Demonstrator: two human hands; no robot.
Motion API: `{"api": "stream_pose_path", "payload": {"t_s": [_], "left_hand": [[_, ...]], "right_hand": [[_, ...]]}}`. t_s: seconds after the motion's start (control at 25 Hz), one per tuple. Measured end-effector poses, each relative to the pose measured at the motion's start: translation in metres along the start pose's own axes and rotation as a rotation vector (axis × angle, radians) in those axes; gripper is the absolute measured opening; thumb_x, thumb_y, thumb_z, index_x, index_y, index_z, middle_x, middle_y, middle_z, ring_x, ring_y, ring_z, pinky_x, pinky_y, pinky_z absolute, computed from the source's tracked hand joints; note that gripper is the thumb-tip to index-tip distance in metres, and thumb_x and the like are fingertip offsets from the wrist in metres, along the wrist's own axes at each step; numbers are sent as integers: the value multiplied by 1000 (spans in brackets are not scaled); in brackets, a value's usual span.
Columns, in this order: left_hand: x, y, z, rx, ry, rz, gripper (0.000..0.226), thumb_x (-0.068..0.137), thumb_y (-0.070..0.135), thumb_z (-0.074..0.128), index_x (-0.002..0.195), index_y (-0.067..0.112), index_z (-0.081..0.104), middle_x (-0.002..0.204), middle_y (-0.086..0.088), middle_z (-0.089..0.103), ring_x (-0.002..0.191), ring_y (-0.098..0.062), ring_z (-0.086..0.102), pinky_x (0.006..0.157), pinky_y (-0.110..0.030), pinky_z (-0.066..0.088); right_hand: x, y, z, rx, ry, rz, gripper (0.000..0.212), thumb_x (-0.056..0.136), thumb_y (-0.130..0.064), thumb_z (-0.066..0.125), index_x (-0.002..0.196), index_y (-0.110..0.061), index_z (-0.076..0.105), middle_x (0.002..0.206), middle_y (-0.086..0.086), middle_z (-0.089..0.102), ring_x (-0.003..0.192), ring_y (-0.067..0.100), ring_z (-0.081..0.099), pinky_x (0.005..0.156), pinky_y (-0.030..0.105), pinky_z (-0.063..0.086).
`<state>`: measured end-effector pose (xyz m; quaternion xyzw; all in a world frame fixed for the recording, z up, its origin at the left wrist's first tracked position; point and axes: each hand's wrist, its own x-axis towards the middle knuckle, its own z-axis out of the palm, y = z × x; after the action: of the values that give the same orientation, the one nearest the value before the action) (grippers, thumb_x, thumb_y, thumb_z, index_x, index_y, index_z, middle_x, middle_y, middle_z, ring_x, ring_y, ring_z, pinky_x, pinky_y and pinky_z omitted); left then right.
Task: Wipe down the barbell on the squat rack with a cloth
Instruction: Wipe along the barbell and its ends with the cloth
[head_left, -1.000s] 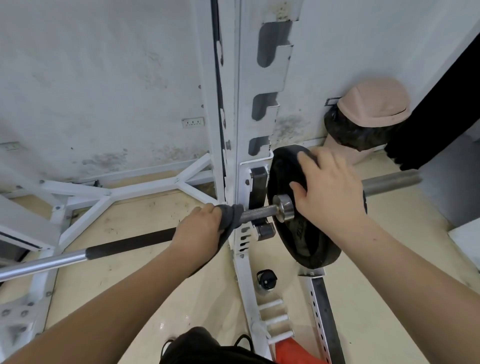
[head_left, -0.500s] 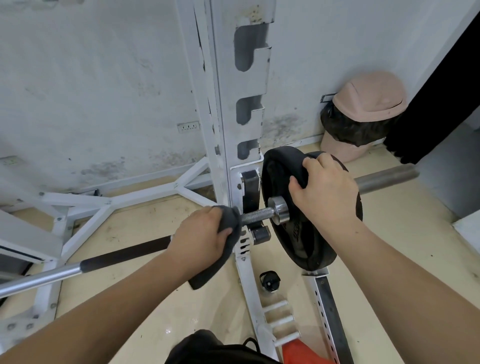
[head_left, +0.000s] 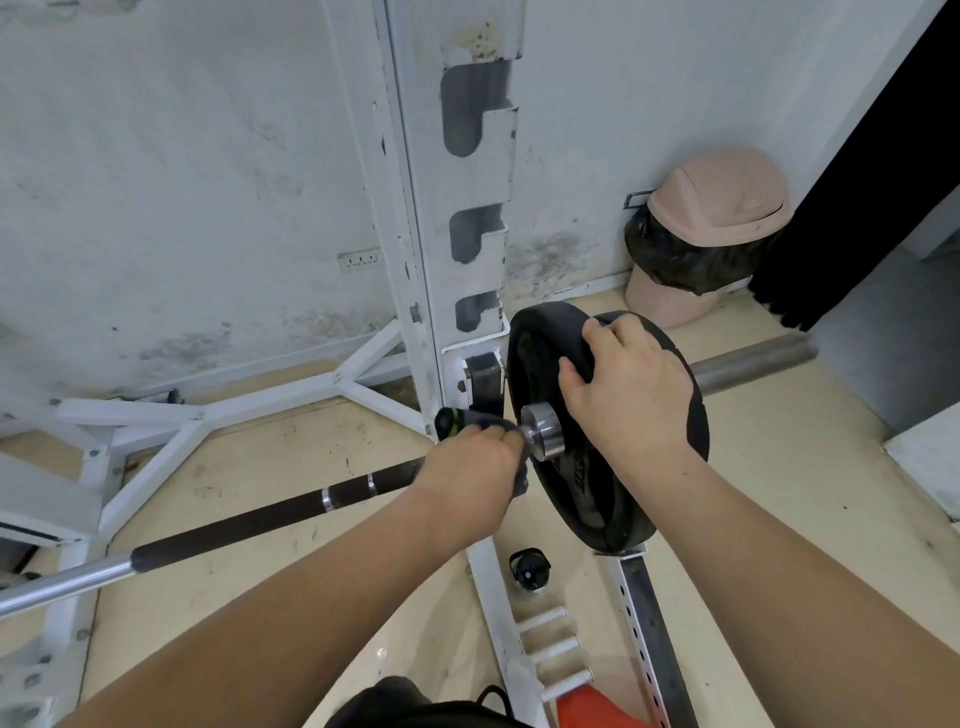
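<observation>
Both arms reach forward from the bottom of the view. The left hand (head_left: 467, 462) is turned palm down with its fingers curled around the dark cloth (head_left: 451, 422). It holds the cloth wrapped on the barbell (head_left: 234, 535), just beside the steel collar (head_left: 541, 432). A small part of the cloth, with a green mark, comes out above the knuckles. The right hand (head_left: 628, 400) grips the upper rim of the black weight plate (head_left: 587, 504), with its fingers hooked over the edge and its thumb on the near face.

The barbell lies across the squat rack (head_left: 457, 208), going from the lower left up to the right. Its dark grip part and its bright steel part are to the left of the hand, and its bare sleeve end stands out past the plate. We see the white upright of the rack just behind the left hand.

The floor (head_left: 270, 467) is pale yellow with scuff marks. The white wall (head_left: 182, 182) is stained near the bottom and carries a socket (head_left: 358, 259). A pink bin (head_left: 711, 228) with a black bag stands near the wall, beside a black curtain (head_left: 857, 171). A small black object (head_left: 530, 569) lies on the floor under the plate.
</observation>
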<state>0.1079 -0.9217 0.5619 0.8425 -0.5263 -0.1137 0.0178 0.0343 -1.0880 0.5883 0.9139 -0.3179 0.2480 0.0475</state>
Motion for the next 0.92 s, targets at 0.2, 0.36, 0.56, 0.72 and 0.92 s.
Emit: {"api": "stream_pose_path", "payload": {"t_s": [0.2,0.36,0.56,0.72,0.92], "left_hand": [[-23,-15,-9,-5,-220,-132,34,95,19,62,128,15,55,126,-8,60,114,-27,58,91,-37,54],[-3,7,-15,-176,272,90,35,92,27,42,122,13,56,115,-7,60,102,-28,55,90,-40,49],[-6,-12,11,56,-15,-10,62,93,34,51,151,16,42,131,-8,54,112,-30,54,92,-41,47],[-20,-33,8,111,-93,-183,46,92,35,54,134,16,51,124,-9,53,111,-32,56,79,-38,47],[-4,-22,12,-8,184,105,47,83,26,57,129,14,58,125,-6,50,97,-29,57,70,-39,53]], "right_hand": [[-3,1,-4,-25,-5,-7,43,83,-35,75,114,-7,69,91,11,62,76,31,62,62,33,30],[-4,1,-2,-35,-14,-2,44,83,-37,74,115,-7,69,92,11,61,77,31,63,62,34,30],[-5,2,-3,-34,-10,-10,43,84,-37,73,114,-7,68,92,11,62,76,33,62,62,37,39],[-7,3,0,-16,10,-6,41,85,-35,73,114,-6,68,91,12,61,73,32,61,62,35,35],[-6,3,1,-10,16,1,41,83,-35,74,112,-6,68,90,12,60,72,33,60,61,35,33]]}}
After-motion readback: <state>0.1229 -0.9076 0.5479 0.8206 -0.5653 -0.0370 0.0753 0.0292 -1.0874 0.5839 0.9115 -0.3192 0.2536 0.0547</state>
